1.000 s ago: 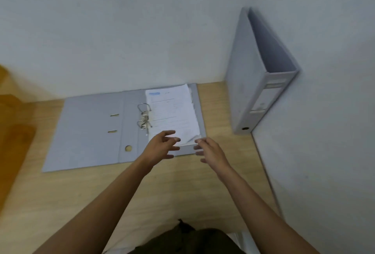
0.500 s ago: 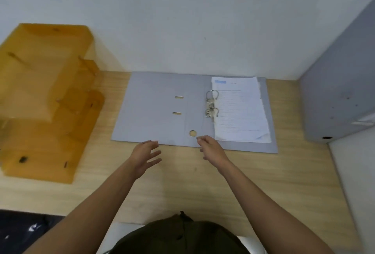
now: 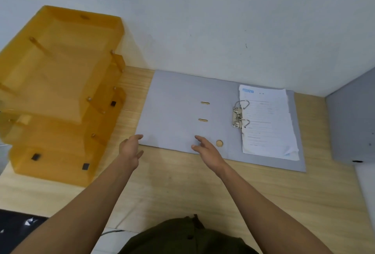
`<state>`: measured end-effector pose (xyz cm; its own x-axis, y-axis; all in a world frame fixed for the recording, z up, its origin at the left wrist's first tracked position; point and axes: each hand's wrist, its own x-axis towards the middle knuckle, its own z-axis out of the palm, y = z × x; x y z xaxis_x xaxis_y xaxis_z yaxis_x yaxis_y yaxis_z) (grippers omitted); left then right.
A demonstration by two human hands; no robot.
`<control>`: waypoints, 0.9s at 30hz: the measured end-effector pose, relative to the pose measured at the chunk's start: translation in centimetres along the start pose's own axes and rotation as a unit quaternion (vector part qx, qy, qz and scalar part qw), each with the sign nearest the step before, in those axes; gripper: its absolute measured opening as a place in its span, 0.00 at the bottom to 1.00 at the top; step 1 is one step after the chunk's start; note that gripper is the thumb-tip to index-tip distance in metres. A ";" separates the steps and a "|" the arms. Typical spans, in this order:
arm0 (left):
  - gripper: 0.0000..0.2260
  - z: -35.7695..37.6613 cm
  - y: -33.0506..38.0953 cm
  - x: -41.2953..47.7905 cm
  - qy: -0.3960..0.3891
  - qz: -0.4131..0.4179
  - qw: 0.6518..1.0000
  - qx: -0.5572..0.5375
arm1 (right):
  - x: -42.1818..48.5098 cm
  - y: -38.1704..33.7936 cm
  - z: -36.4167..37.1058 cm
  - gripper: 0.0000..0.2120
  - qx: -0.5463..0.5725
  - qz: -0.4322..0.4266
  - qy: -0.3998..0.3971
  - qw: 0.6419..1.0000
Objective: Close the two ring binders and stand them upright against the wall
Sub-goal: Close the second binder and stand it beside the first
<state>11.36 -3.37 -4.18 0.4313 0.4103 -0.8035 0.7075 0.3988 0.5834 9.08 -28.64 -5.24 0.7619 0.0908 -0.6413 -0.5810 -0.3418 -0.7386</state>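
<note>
1. Open binder lies flat on the counter, back edge close to the wall. Left cover spread wide; ring mechanism and paper stack sit on the right half.
2. Rings look shut through the sheets, though the view is too small to be sure. Paper corners near the front are curled.
3. Second binder stands at the far right, closed, in the corner. Only part of it is in view. Judged: that one is done.
4. Left hand at the front left corner of the open cover, fingers loose and spread, holding nothing. Fingertip is at the cover edge; contact cannot be told.
5. Right hand over the front edge of the cover near the spine hole, fingers released, holding nothing.
6. Judged reason for the placing: both hands bracket the free left cover, ready to lift it at its front edge and fold it over onto the papers.
7. Judged next need: get fingertips under the thin cover, swing it right, then tip the closed binder up by its spine.
8. Risk, judged: curled sheets may catch as the cover comes down.
9. Orange trays stand just left; the cover's swing goes away from them.
</note>
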 end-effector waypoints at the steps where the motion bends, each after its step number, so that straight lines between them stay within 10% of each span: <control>1: 0.27 -0.2 0.1 0.3 -0.008 -0.010 1.000 -0.012 | 0.1 -0.2 0.2 0.27 -0.001 0.004 -0.001 1.000; 6: 0.09 -1.7 1.3 0.3 -0.130 -0.034 0.983 -0.126 | 0.0 -1.1 -0.1 0.28 -0.008 0.012 0.004 1.000; 18: 0.25 6.9 4.8 -10.1 -0.535 0.079 0.840 -0.042 | -4.7 -10.4 -3.4 0.20 0.130 -0.080 -0.040 0.988; 27: 0.32 14.0 -2.7 -15.4 -0.478 0.167 0.836 0.213 | -10.2 -11.2 -11.5 0.29 0.159 -0.089 0.074 0.981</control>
<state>10.64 -22.21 4.94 0.7514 -0.4826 -0.4501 0.5053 -0.0180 0.8628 11.12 -36.48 11.97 0.8784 -0.0215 -0.4774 -0.4779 -0.0223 -0.8782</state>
